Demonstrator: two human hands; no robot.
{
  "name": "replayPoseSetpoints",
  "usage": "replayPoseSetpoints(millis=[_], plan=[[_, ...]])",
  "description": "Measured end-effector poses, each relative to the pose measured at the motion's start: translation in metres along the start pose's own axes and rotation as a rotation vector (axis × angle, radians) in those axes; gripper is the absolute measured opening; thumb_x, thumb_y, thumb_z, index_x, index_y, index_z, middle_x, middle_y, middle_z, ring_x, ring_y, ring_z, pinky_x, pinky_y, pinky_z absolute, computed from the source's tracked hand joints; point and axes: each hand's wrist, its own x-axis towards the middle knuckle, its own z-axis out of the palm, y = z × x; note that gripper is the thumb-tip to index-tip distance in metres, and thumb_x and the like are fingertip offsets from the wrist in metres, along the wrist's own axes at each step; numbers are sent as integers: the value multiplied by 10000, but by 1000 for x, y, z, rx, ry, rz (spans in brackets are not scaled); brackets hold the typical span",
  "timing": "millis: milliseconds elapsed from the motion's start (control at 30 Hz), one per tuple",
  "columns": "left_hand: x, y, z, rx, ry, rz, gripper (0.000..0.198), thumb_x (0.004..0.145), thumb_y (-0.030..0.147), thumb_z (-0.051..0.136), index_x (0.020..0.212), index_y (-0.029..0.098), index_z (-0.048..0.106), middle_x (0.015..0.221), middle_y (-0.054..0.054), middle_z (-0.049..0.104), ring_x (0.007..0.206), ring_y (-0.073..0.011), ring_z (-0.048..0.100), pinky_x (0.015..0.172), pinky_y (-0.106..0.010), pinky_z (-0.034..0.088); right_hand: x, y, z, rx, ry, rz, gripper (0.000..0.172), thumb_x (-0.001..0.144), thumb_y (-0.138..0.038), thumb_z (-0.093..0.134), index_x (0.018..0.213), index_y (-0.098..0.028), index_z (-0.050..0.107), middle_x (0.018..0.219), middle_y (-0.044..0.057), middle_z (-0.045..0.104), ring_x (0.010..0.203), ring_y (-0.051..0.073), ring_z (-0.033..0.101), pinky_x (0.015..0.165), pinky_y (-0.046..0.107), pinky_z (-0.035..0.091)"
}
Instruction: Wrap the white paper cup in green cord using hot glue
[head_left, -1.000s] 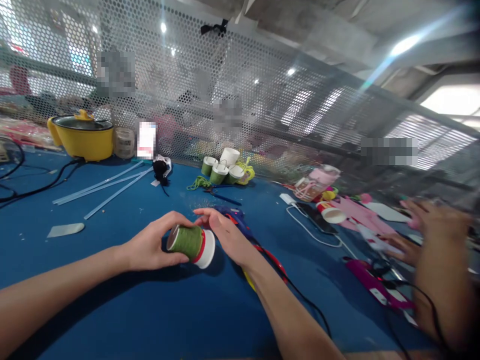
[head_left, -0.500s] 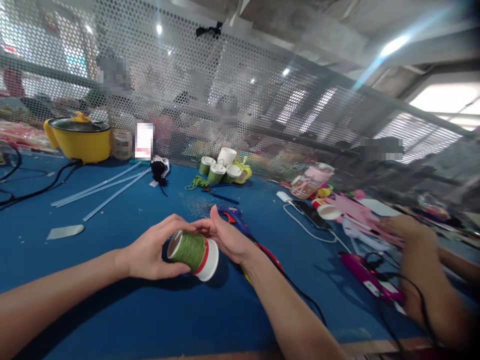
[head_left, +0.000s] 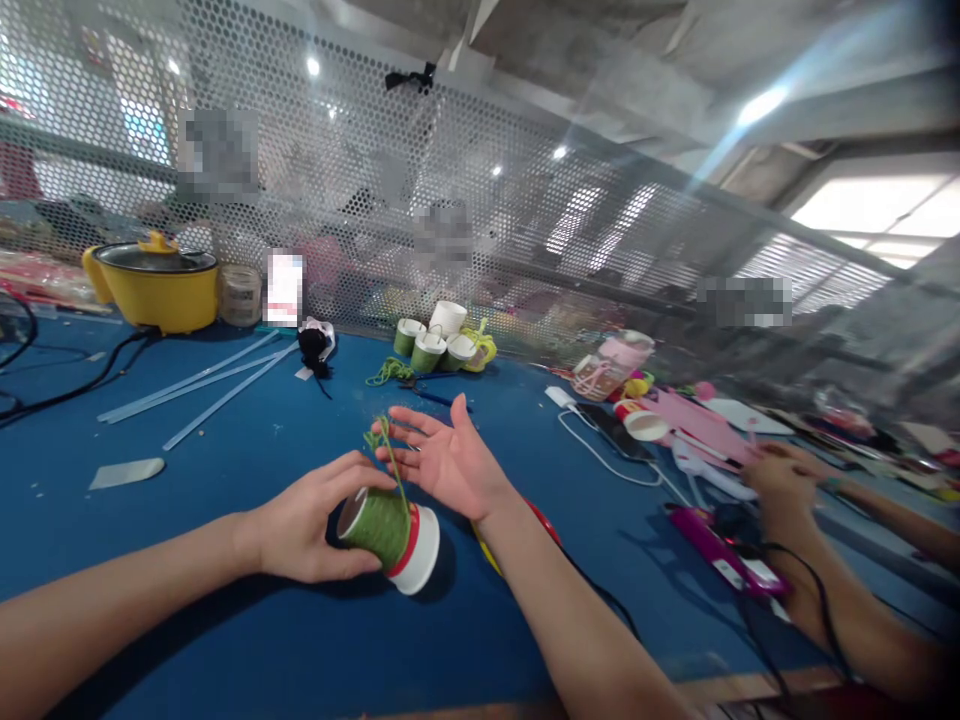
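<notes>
My left hand [head_left: 315, 520] is closed round a paper cup [head_left: 390, 535] that lies tilted, with green yarn wound round its body. A red band and white rim show at the cup's right end. From the cup a strand of green yarn [head_left: 396, 462] runs up to a small loose bunch beside my right fingertips. My right hand [head_left: 450, 462] is open just above the cup, palm showing and fingers spread; the yarn lies against the fingers but is not gripped.
Green-wrapped cups [head_left: 429, 350] stand at the back near green yarn and pliers. Clear glue sticks [head_left: 217, 385], a yellow pot [head_left: 157, 290] and a phone [head_left: 285, 288] are left. At right are a purple power strip [head_left: 724, 550], cables and another person's hands [head_left: 784, 480].
My right hand has opened and moved up off the cup, with a strand of yarn now stretched between them. The left hand keeps its hold. The co-worker's hands have shifted.
</notes>
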Motion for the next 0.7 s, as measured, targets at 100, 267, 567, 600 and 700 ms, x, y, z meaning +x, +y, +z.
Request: replayPoseSetpoints(millis=[100, 267, 567, 600, 700], plan=[[-2, -2, 2, -2, -11, -7, 526, 717, 295, 660, 1179, 189, 432, 1040, -106, 543, 929, -232, 554, 818, -369, 478, -2, 0, 2, 55, 1, -21, 705, 826, -686, 145, 1004, -166, 587, 1105, 125, 617, 821, 180, 634, 822, 359, 452], [-6, -7, 6, 65, -64, -30, 705, 706, 311, 666, 1320, 229, 330, 1112, -120, 531, 1017, -286, 537, 853, -428, 476, 10, -1, 2, 84, 23, -55, 635, 855, -640, 214, 945, -146, 604, 1049, 123, 635, 873, 177, 626, 839, 331, 457], [-1, 1, 2, 20, -141, -82, 593, 689, 343, 675, 1218, 208, 444, 1056, -100, 576, 981, -281, 563, 837, -404, 480, 82, -40, 12, -623, 136, -185, 604, 885, -600, 171, 824, -134, 549, 898, 146, 664, 818, 150, 650, 768, 285, 517], [1, 2, 1, -6, -144, -96, 550, 693, 340, 670, 1182, 198, 463, 1045, -95, 578, 953, -264, 570, 826, -387, 480, 92, -44, 13, -842, 151, -216, 606, 903, -568, 120, 833, -136, 540, 902, 142, 669, 799, 136, 654, 725, 261, 525], [4, 6, -2, -69, -158, -151, 456, 694, 319, 662, 1097, 178, 502, 1008, -83, 583, 894, -230, 576, 806, -359, 470, 118, -52, 16, -1081, 185, -242, 516, 932, -494, 192, 833, -131, 545, 833, 120, 685, 684, 123, 653, 608, 228, 513]])
